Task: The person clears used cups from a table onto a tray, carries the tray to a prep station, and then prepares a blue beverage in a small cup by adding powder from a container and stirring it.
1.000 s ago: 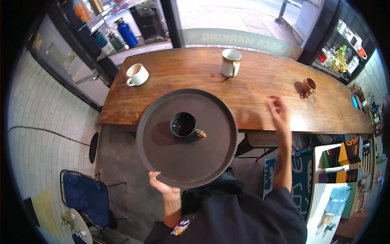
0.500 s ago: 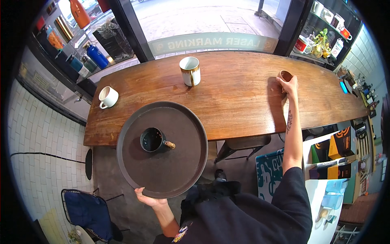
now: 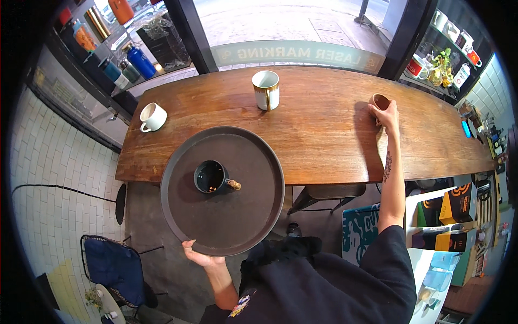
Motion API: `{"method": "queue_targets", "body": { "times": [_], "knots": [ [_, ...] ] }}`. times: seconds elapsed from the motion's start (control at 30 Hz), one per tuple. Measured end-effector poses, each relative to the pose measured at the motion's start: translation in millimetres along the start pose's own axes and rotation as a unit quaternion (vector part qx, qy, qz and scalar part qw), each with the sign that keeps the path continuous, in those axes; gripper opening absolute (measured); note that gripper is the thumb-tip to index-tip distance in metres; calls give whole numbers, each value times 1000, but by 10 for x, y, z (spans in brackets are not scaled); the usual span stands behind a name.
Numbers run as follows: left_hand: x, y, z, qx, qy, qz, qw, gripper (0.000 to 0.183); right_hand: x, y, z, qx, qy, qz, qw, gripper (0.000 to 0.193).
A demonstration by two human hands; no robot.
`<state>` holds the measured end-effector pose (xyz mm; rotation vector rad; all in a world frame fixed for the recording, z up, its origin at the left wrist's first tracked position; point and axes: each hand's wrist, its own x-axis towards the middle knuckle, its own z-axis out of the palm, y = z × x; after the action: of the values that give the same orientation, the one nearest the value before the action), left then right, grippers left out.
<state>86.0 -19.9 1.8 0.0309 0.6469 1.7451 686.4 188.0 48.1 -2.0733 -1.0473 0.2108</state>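
My left hand holds a round dark brown serving tray by its near edge, with the fingers mostly hidden underneath. On the tray stands a dark glossy mug, its light brown handle pointing right. My right arm reaches out over the wooden table. Its hand is closed round a small brown cup; I cannot tell whether the cup touches the wood. Between the cup and the table's left end stands a tall white mug with a brown rim. A smaller white mug sits at the left end.
Tall windows rise behind the table. Shelves hold bottles, among them a blue bottle, at left, and mugs at right. A metal stool is tucked under the near edge. A blue-cushioned chair stands lower left; boxes lie on the right counter.
My view has turned slightly, so the table and its mugs sit further right in the picture. The right hand's cup appears a little closer to the tall mug. Both grips look the same.
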Motion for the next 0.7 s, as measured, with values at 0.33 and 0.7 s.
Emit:
{"method": "queue_targets", "body": {
  "times": [0.33,0.7],
  "knots": [
    [10,-41,-33,-51,-16,4,999,42,-818,-1534,496,75,-99,-201,972,74],
    [-53,-90,88,-65,-12,-4,998,43,-1100,-2023,1958,216,-243,-229,918,83]
  ]
}}
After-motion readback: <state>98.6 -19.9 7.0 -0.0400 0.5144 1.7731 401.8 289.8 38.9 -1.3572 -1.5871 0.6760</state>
